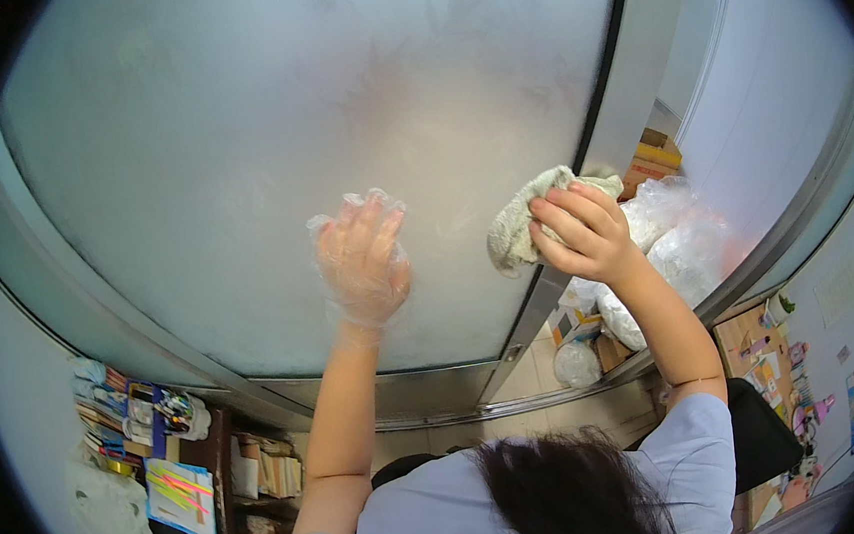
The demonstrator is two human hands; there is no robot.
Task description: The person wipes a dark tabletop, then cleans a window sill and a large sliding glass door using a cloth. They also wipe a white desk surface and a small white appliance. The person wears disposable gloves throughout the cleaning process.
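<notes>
A frosted glass panel (236, 131) of a metal-framed sliding door fills most of the view before me. My left hand (363, 264), in a clear disposable plastic glove, is at the glass near its lower middle with the fingers raised; it holds nothing. My bare right hand (594, 235) grips a crumpled pale-green cloth (517, 222). The cloth lies over the right border of the glass and the door's metal edge frame (617, 101). My right palm is hidden from view.
Through the doorway at right are filled clear plastic bags (682, 254) and cardboard boxes (648, 163). A metal floor track (543, 402) runs below the door. Shelves with books (273, 467) stand at lower left. A cluttered wooden desk (741, 340) and a black chair (760, 436) are at right.
</notes>
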